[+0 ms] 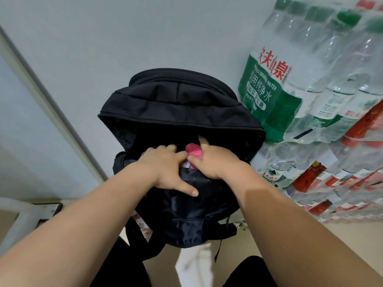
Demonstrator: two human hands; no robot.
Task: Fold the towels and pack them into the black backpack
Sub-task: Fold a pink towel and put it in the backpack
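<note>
Pale wall (145, 27), shrink-wrapped water bottles (310, 83) stacked right.

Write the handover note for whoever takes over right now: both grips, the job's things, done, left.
Left grip: fingers in the mouth of the black backpack, thumb spread on its front; hold unclear.
Right grip: pinches the pink towel at the open mouth.
Done: towel bundled, partly in.
Left: push it fully in; other towels, if any, are out of view.

towel (193, 152) in backpack (178, 104), bottles (310, 79) right
</note>
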